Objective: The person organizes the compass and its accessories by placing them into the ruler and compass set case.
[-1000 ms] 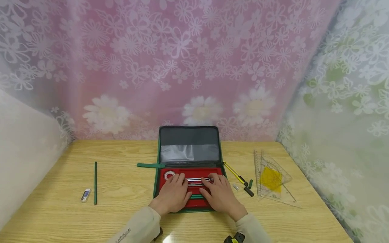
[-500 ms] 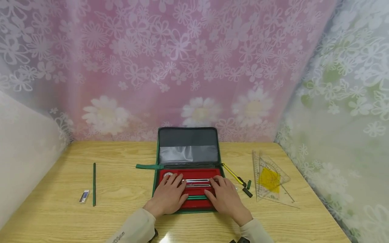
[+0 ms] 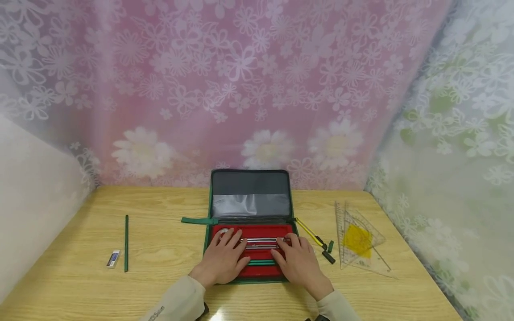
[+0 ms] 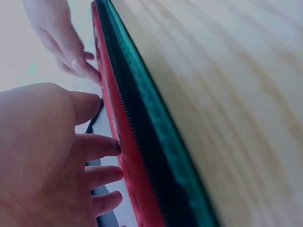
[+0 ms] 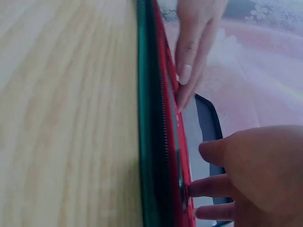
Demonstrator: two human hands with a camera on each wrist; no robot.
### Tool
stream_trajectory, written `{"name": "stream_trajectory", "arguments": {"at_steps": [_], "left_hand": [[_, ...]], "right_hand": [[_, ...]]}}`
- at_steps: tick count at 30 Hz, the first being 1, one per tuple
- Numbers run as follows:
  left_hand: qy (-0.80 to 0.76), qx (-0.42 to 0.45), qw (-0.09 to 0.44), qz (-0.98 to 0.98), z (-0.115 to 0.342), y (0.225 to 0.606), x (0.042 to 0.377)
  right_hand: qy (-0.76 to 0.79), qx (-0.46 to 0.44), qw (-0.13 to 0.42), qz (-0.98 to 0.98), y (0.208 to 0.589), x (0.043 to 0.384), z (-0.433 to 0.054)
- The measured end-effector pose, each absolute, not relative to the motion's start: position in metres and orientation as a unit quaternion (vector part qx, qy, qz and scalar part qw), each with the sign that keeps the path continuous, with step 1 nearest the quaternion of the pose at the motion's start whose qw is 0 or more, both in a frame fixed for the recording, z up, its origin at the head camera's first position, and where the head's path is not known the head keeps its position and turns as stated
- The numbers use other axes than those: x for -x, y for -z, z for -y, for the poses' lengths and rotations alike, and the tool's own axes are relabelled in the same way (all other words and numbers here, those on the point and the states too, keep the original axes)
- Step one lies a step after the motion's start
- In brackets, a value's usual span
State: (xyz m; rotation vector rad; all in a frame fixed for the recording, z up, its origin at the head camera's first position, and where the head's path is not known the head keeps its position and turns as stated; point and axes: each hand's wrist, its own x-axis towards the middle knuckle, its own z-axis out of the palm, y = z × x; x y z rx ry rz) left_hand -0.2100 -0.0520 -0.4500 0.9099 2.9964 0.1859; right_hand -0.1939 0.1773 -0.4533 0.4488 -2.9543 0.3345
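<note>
Head view — left hand [image 3: 221, 261], right hand [image 3: 299, 263] touch red tray [image 3: 259, 231] — silver instruments [image 3: 261, 240] inside.

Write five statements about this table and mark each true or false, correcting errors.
1. The zippered case lies open. True.
2. The eraser is right of the case. False: the eraser lies left of the case, beside a green pencil.
3. Silver drawing instruments show between the left hand and right hand. True.
4. The right hand grips a set square. False: it is partly over the red tray.
5. The transparent set squares overlap. True.
</note>
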Motion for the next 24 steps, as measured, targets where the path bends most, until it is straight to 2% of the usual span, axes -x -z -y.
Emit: {"name": "stream_trajectory", "arguments": {"at_steps": [7, 19, 24], "left_hand": [[-0.062, -0.29, 0.01, -0.955, 0.054, 0.449, 0.214], [-0.075, -0.292, 0.018, -0.953, 0.059, 0.446, 0.215], [-0.088, -0.291, 0.003, -0.953, 0.066, 0.449, 0.217]], "right_hand": [[-0.112, -0.146, 0.079, 0.98, 0.451, 0.196, -0.175], [-0.148, -0.111, 0.053, 0.981, 0.455, 0.198, -0.177], [-0.162, -0.113, 0.078, 0.977, 0.456, 0.198, -0.174]]}}
